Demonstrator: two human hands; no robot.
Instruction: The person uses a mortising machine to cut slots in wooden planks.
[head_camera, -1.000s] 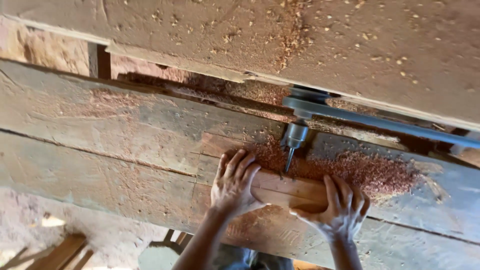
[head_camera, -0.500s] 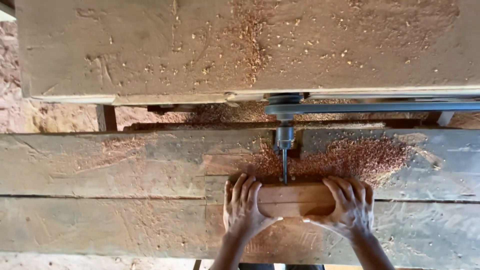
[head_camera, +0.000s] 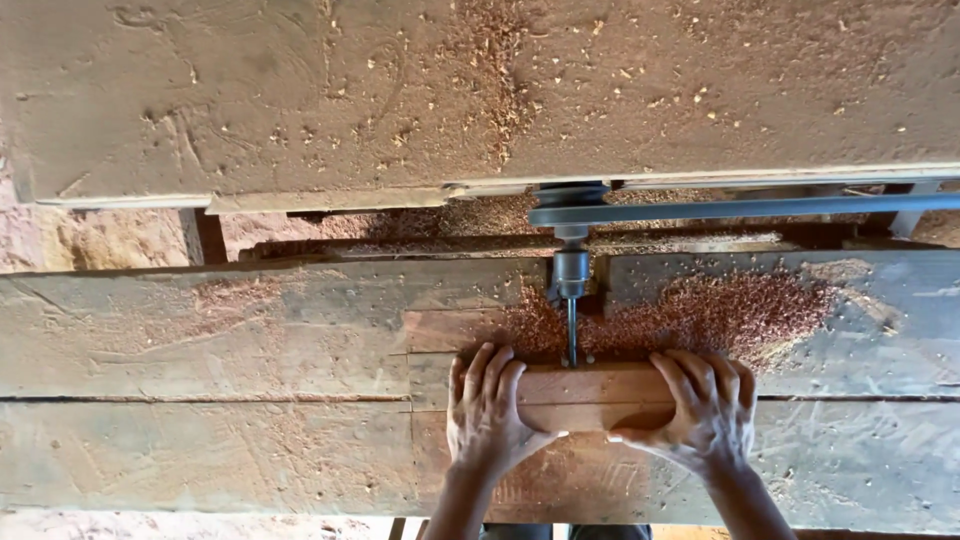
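Both hands are gripping a short reddish wooden block (head_camera: 590, 397) lying flat on the plank bench (head_camera: 200, 440): the left hand (head_camera: 487, 410) is wrapping its fingers over the block's left end, and the right hand (head_camera: 706, 412) is clasping the right end, fingers curled over the top and thumb tucked along the near edge. Neither hand is spread flat; both are closed on the wood. The block is sitting directly in front of a horizontal drill bit (head_camera: 572, 335), whose tip is meeting the block's far face near the middle. Compared with half a second ago, the bit is reaching the wood rather than standing just off it, so boring appears to be starting. Behind the bit, a chuck (head_camera: 571, 272) and belt (head_camera: 740, 208) are running under a dusty board (head_camera: 400, 90). Red sawdust (head_camera: 720, 310) is heaping around the bit.
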